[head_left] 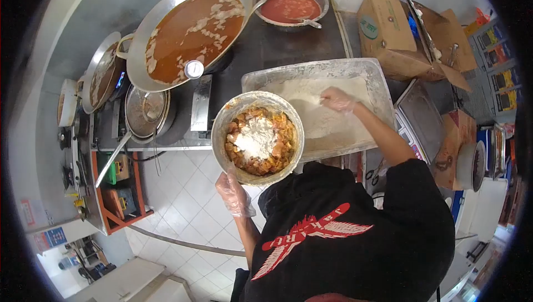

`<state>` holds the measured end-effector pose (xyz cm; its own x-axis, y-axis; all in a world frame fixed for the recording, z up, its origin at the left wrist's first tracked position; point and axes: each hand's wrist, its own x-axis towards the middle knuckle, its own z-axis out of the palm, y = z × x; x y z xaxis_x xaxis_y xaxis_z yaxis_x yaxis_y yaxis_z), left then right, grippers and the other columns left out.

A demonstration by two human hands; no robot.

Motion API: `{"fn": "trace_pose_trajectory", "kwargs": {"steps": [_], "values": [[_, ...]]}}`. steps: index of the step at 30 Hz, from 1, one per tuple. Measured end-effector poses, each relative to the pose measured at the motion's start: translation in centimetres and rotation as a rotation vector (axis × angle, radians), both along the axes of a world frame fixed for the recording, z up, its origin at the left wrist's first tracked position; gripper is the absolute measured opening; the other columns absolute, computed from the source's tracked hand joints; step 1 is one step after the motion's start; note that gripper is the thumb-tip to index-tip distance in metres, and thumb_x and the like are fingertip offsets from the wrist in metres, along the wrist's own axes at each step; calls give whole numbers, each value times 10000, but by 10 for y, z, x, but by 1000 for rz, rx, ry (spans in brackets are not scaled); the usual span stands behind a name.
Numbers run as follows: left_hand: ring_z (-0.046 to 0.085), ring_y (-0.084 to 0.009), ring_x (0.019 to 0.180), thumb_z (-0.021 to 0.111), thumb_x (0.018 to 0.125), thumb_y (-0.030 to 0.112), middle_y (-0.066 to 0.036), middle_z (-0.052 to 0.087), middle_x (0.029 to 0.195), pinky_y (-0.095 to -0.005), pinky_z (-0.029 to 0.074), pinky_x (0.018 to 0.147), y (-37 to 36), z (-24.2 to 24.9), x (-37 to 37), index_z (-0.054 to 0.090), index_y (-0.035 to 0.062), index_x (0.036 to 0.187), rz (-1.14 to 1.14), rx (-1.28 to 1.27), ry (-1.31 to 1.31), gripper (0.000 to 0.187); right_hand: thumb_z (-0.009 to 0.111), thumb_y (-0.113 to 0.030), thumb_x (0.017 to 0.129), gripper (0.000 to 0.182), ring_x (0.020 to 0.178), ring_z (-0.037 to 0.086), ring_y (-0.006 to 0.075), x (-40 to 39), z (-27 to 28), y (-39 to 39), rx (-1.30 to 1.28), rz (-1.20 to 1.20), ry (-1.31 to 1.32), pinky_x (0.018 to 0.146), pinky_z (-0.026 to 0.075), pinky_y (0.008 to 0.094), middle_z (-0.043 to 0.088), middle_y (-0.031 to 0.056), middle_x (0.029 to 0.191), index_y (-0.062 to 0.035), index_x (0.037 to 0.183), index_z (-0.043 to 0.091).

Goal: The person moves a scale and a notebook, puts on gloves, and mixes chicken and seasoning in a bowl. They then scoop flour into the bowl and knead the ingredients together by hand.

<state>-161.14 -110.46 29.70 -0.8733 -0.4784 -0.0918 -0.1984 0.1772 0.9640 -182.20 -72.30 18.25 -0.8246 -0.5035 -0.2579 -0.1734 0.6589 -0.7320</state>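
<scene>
My left hand (234, 192), in a clear plastic glove, is closed on the near rim of a round metal bowl (218, 130). Chopped, coated meat pieces (284, 145) fill the bowl, with a heap of white flour (256, 138) on top. The bowl overlaps the left side of a large rectangular tray (383, 88) of pale flour (316, 107). Over that flour is my right hand (336, 100), also gloved, its fingers curled together; whether anything is inside them is hidden.
A wide pan of brown oil (180, 35) with a round thermometer (194, 69) stands at the upper left. Behind the tray is a bowl of red liquid (290, 7). A strainer (145, 110) sits on a pot at the left; cardboard boxes (386, 24) stand at the upper right.
</scene>
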Motion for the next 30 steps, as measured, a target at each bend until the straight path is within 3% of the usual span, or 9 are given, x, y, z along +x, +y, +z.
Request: {"fn": "trace_pose_trajectory", "kwargs": {"steps": [7,10,13,15,18,24,27,30], "values": [[510,-106,675,544,999,254,-39,615,715,-290,425,594,4,18,-3,630,-78,834,-5,23,-92,381,610,-192,870,218,630,574,308,-2,164,6,204,-105,227,625,433,441,582,225,699,24,835,606],[515,-112,670,527,986,224,-54,617,707,-309,432,591,1,14,-2,647,-101,855,-9,-38,-110,371,556,-100,846,128,604,556,357,11,215,-34,83,42,363,581,413,456,578,231,710,22,822,588],[514,-116,668,516,970,185,-76,616,695,-322,438,593,2,19,-3,655,-119,879,-14,-45,-90,346,550,-88,837,100,675,608,384,23,214,-82,138,137,385,624,465,483,602,224,736,-1,850,598],[511,-117,666,517,971,187,-78,607,683,-324,435,590,4,21,-3,654,-116,871,-5,-19,-54,346,563,-77,852,81,677,680,322,34,209,-122,223,183,642,605,559,439,637,188,698,-11,852,609],[487,-106,636,536,979,215,-43,587,661,-318,414,564,2,21,-4,652,-114,869,-8,-68,-91,367,575,-109,858,104,707,694,326,36,190,-152,286,292,759,619,566,440,653,185,733,-23,909,606],[457,-91,612,549,990,264,-21,563,642,-302,378,536,5,30,-4,660,-100,858,-19,-80,-63,403,579,-150,883,121,745,691,317,40,198,-165,151,332,724,642,568,435,663,141,775,-71,949,643],[449,-88,605,549,990,283,-19,551,633,-304,367,525,2,21,-3,652,-89,826,-20,-66,-38,419,571,-176,901,152,740,682,313,49,199,-161,162,594,765,647,568,433,670,131,796,-99,996,661],[447,-90,593,553,985,276,-25,535,604,-308,363,516,0,13,-4,633,-92,792,-20,-38,-50,423,560,-182,912,161,734,676,305,54,195,-152,172,630,736,645,569,428,676,114,815,-138,1012,678]]}}
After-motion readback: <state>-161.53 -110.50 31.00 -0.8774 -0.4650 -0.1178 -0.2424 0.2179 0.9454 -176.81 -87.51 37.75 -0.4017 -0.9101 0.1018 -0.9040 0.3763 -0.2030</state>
